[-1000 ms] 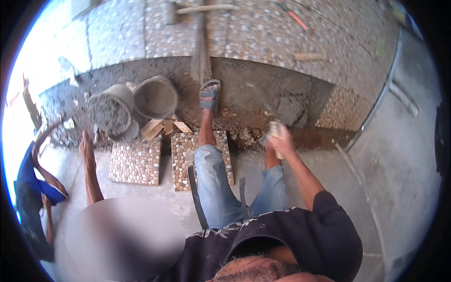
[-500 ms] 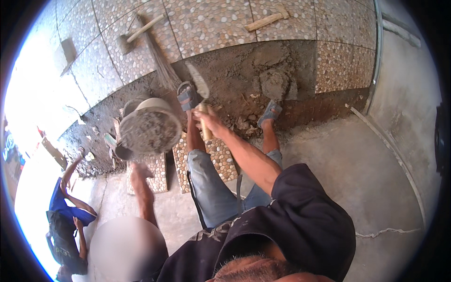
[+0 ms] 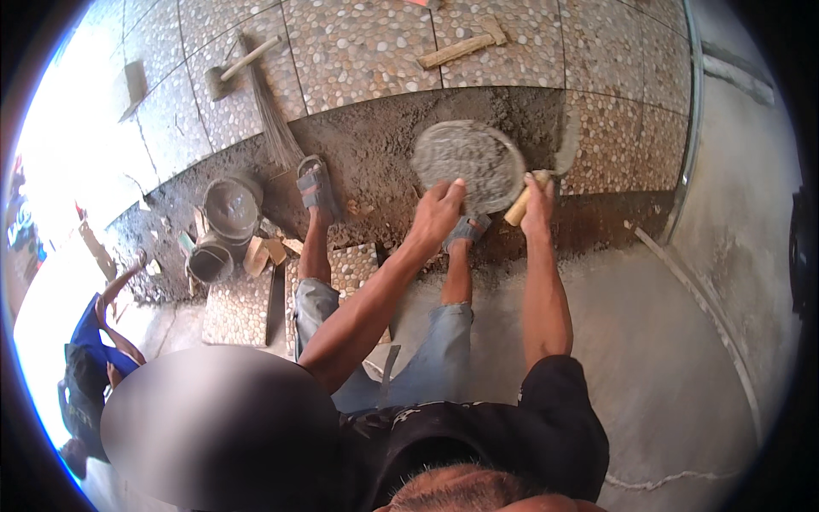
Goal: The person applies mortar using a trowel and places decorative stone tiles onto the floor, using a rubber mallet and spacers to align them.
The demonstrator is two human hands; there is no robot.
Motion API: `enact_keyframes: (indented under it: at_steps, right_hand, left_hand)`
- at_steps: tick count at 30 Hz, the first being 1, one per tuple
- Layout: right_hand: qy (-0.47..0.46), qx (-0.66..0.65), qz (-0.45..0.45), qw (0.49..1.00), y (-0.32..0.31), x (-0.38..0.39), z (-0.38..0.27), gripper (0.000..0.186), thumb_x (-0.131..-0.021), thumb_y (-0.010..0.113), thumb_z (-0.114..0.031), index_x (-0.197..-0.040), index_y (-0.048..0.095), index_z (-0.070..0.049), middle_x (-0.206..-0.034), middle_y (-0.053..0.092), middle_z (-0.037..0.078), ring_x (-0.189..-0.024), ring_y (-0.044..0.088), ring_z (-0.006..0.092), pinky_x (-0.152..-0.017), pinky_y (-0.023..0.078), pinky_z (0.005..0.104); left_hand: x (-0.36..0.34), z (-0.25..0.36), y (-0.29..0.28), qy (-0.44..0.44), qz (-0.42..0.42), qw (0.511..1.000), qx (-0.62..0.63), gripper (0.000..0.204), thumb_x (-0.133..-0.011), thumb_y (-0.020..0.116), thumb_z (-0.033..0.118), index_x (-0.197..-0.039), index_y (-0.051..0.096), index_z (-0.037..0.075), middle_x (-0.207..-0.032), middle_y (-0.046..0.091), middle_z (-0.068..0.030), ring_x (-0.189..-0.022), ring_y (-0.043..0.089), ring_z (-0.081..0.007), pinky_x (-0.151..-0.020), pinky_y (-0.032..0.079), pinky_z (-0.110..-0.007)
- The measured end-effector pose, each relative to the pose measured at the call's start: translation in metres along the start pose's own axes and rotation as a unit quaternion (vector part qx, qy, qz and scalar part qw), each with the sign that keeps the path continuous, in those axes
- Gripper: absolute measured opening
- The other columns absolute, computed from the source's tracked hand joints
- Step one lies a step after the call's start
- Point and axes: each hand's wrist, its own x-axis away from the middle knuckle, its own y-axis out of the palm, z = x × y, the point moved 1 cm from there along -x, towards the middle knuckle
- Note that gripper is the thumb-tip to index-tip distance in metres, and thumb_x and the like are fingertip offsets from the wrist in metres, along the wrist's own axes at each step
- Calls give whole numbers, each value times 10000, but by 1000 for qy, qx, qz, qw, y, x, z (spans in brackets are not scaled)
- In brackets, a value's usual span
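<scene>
A bucket of wet grey mortar point(image 3: 467, 158) is raised over the bare bedding strip, right of centre. My left hand point(image 3: 439, 205) is closed on its near rim. My right hand point(image 3: 536, 205) grips the wooden handle of a trowel point(image 3: 565, 149), whose blade points away from me, just right of the bucket by the edge of the pebble-patterned tiles point(image 3: 618, 145). My sandalled feet point(image 3: 311, 183) stand in the strip, the right one partly behind the bucket.
Buckets point(image 3: 233, 209) and wood scraps point(image 3: 260, 254) lie left, beside loose tiles point(image 3: 230, 311). A mallet point(image 3: 247, 61), straw broom point(image 3: 277, 141) and wooden tool point(image 3: 456, 49) lie on tiles ahead. A co-worker point(image 3: 90, 358) is at left; a wall point(image 3: 742, 171) stands right.
My left hand has lifted the mortar bucket and carried it right from the group of buckets. My right hand has brought the trowel rightward since half a second ago.
</scene>
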Motion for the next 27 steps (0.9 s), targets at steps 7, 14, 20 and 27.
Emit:
enact_keyframes:
  at_steps: [7, 14, 20, 27]
  right_hand:
    - [-109, 71, 31, 991, 36, -29, 7, 432, -907, 630, -285, -1182, 499, 22, -1106, 561, 174, -980, 578, 288, -874, 455, 402]
    - [-155, 186, -43, 969, 119, -20, 46, 407, -917, 594, -267, -1166, 440, 16, -1062, 586, 214, -925, 613, 343, -796, 476, 455]
    - [-193, 163, -118, 960, 184, 34, 100, 412, -925, 612, -305, -1167, 465, -5, -1033, 631, 211, -891, 647, 340, -732, 509, 436]
    - [-153, 238, -248, 926, 238, 81, 146, 401, -880, 618, -248, -1137, 493, 33, -1033, 610, 268, -939, 590, 487, -762, 480, 491]
  left_hand:
    - [-98, -39, 38, 1, -11, 998, 62, 281, -961, 500, 217, -1068, 612, -17, -882, 643, -83, -791, 543, -174, -731, 426, -313]
    - [-164, -85, -2, -28, 19, 994, 100, 301, -981, 480, 175, -1200, 583, -4, -871, 639, -74, -831, 603, -153, -760, 497, -318]
    - [-152, -114, -61, -56, 113, 985, 118, 327, -972, 480, 162, -1242, 578, 6, -985, 654, -91, -850, 601, -162, -760, 488, -300]
    - [-190, -193, -140, -55, 139, 979, 141, 388, -969, 537, 259, -1272, 580, 21, -1072, 646, -102, -958, 616, -193, -836, 502, -312]
